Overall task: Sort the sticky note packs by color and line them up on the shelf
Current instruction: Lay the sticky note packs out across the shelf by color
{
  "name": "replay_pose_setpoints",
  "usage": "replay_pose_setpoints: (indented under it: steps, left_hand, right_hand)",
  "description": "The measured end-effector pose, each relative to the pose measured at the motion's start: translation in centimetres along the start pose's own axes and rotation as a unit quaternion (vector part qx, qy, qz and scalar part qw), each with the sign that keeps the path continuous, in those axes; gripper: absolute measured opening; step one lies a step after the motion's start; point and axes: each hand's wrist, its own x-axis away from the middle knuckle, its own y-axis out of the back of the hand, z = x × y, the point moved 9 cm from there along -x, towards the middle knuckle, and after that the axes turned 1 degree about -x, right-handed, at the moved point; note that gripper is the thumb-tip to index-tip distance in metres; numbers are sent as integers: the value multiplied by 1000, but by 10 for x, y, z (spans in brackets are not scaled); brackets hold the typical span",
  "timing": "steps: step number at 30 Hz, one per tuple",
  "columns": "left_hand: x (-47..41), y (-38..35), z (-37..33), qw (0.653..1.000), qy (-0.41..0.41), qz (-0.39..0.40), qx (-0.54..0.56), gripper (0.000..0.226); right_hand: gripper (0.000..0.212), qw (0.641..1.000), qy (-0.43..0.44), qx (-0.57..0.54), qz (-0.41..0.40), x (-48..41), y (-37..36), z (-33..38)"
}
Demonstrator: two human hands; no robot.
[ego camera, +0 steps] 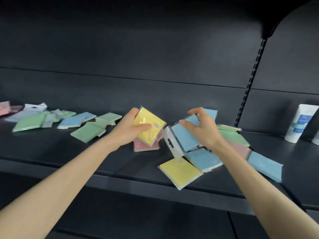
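Gripping a yellow pack in our left hand and a blue pack in our right hand, we judge sorting barely begun: loose packs lie mixed beside both hands.

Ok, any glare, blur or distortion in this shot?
Head view: glare streaks the clear wrap of the yellow sticky note pack in the left hand; green wrapped packs far left blur; the wide lens bows the dark metal shelf; the blue wrapped pack in the right hand looks sharp.
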Motion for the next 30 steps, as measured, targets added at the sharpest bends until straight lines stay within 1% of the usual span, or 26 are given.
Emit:
replay_pose_setpoints:
  steps: [2, 6, 9, 11, 13, 17, 24, 26, 30]
  left_hand:
    - [0, 22, 16, 1000, 9, -16, 2, 20]
    - [-5, 65, 49, 999, 21, -37, -7, 28]
    - [-16, 92, 77, 998, 30, -40, -39, 31]
    - [-28, 107, 93, 998, 27, -29, -55, 33]
    - [-40, 114, 103, 997, 10, 0, -71, 33]
    - [-68, 110, 115, 993, -15, 67, -97, 33]
    - [-107, 74, 112, 979, -60, 159, -113, 44]
    - [-115, 65, 113, 975, -70, 172, -122, 48]
    - [-124, 57, 118, 972, -88, 158, -149, 45]
  right_hand:
    - [46, 1000, 9, -1, 4, -5, -18, 12]
    - [45, 999, 14, 26, 15, -14, -59, 36]
    - [44, 998, 17, 54, 29, -23, -91, 50]
    - [46, 998, 6, 61, 26, -29, -109, 56]
    - [47, 997, -2, 82, 13, -35, -124, 59]
    - [47, 994, -20, 103, -22, -41, -140, 61]
    - [48, 986, -61, 143, -64, -41, -131, 60]
    - [47, 984, -65, 152, -68, -44, -129, 61]
    - [45, 982, -77, 157, -70, -50, -129, 59]
